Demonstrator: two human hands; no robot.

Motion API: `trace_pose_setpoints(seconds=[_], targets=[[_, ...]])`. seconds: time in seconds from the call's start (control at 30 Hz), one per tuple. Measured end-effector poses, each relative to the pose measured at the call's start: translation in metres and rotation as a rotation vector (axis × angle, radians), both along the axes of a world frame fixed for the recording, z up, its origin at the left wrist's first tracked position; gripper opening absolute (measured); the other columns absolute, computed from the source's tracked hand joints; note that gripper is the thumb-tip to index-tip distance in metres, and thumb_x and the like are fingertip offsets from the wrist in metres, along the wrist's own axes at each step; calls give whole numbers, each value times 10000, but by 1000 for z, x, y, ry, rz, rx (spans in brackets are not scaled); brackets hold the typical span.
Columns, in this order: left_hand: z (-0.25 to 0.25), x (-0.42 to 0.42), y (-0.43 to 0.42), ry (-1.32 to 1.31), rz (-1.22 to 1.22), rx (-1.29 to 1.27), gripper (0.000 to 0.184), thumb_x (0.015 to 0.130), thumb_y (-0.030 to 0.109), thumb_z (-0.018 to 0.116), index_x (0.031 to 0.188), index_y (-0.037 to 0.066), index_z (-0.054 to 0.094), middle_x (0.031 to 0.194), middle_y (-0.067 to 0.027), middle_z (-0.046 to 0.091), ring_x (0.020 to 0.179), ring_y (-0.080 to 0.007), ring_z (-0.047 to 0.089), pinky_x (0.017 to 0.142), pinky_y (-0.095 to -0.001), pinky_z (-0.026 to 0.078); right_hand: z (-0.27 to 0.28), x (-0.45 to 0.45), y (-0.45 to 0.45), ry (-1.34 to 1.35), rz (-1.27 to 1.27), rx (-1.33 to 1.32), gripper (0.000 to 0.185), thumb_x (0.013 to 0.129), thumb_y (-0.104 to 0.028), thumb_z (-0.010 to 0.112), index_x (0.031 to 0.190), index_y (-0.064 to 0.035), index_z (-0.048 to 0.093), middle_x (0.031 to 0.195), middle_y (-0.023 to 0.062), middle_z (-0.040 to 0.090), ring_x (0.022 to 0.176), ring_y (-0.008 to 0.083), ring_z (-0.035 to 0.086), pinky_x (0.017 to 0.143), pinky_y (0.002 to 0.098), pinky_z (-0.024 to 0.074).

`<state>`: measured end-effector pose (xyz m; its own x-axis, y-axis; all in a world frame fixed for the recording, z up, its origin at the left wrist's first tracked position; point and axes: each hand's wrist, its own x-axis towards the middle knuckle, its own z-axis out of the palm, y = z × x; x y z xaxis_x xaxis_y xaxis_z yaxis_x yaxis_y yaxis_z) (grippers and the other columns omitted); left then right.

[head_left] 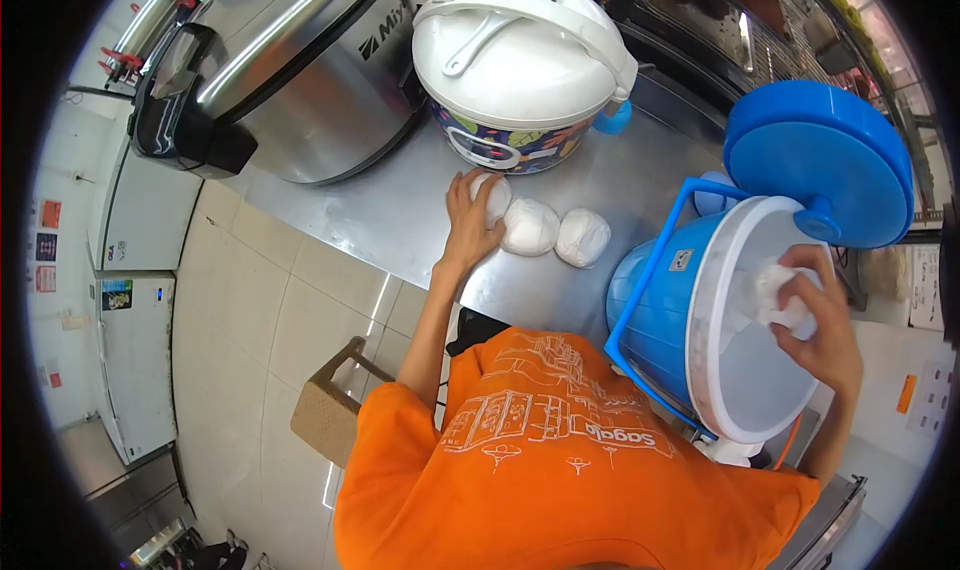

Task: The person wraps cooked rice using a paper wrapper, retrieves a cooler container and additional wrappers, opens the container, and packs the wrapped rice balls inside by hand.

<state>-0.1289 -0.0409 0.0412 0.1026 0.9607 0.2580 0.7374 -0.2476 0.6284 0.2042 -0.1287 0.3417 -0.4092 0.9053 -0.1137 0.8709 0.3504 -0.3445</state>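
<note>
Packets in white wrapping sit left of the cooler [660, 295]: the left packet [491, 198] is under the left hand [474, 218], its fingers curled over the top and side, with the middle packet [530, 227] and right packet [582, 237] beside it in a short row. At the cooler's open mouth, the right hand [815, 315] pinches another, the held packet [786, 300], between thumb and bent fingers; how deep it sits is hard to tell. The worktop [400, 220] is grey, shiny metal. Left of the cooler and beyond the row stands a white-lidded pot [525, 70] with a patterned body, and farther left a silver cooker [320, 80]. The blue lid [820, 160] stands tilted just behind the cooler's rim. Well left of the cooler, a brown stool [330, 405] stands on the pale tiled floor [235, 310], and beyond it are white cabinets [138, 355]. The silver cooker's brand starts "Miy", the rest out of sight; the orange shirt [570, 460] reads "Saga", its last letters unclear, above white line drawings.
</note>
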Motion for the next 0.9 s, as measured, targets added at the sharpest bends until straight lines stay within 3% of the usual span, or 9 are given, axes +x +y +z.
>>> trace_pose_setpoints(seconds=[0.07,0.17,0.23,0.3,0.47,0.6,0.67,0.77,0.9], targets=[[30,13,-13,189,66,1,613,631,75,631,1214,103,445,1247,-150,402,1192,-341,333,1015,-416,249,23,2,-5,2,12,122,342,504,75,639,758,-72,462,1085,128,449,1040,301,475,857,381,394],[81,37,-22,-289,-47,105,574,701,153,647,1230,90,432,1233,-150,432,1213,-315,330,1013,-399,248,37,5,-13,-5,30,354,335,499,70,639,748,-80,472,1097,146,456,1046,300,478,851,400,405],[132,62,-40,-980,-325,-259,535,790,243,610,1266,136,389,1266,-111,401,1142,-301,411,944,-448,344,37,-12,-13,-17,43,551,325,510,50,644,755,-87,480,1120,157,454,1046,304,481,817,404,433],[181,69,-56,-1301,-756,-697,668,850,464,495,1363,137,217,1337,-103,345,1161,-276,419,936,-455,361,15,-28,-7,120,181,653,317,567,-4,636,806,-115,460,1126,127,442,1067,324,466,831,434,432],[204,67,-86,-1507,-571,-918,946,773,692,388,1392,55,61,1403,-171,227,1264,-297,306,1040,-416,255,-42,-80,13,-93,737,1078,204,763,-201,549,925,-132,446,1037,30,471,979,192,502,721,361,503],[165,35,-89,-1438,-381,-988,781,831,468,524,1347,-5,177,1327,-188,337,1249,-304,333,998,-406,329,-44,-76,-9,279,698,653,198,767,-220,550,928,-131,475,971,40,512,883,182,546,670,333,500],[130,10,-90,-1455,-249,-1047,720,810,308,622,1326,10,218,1252,-183,400,1203,-277,390,968,-386,359,-32,-48,-4,111,503,289,204,750,-202,568,922,-114,502,933,58,538,818,213,575,643,359,496],[84,-1,-90,-1165,119,-638,693,802,256,633,1321,28,235,1217,-175,416,1136,-254,432,944,-364,367,-14,1,25,-16,225,-225,208,722,-140,595,908,-70,537,872,93,572,699,278,601,612,389,487],[25,-13,-84,-1001,458,-517,702,779,232,654,1317,36,247,1200,-160,421,1102,-240,431,939,-343,353,-94,45,28,-464,124,-73,332,712,-114,622,1030,-76,530,993,140,553,934,314,554,701,401,479]])
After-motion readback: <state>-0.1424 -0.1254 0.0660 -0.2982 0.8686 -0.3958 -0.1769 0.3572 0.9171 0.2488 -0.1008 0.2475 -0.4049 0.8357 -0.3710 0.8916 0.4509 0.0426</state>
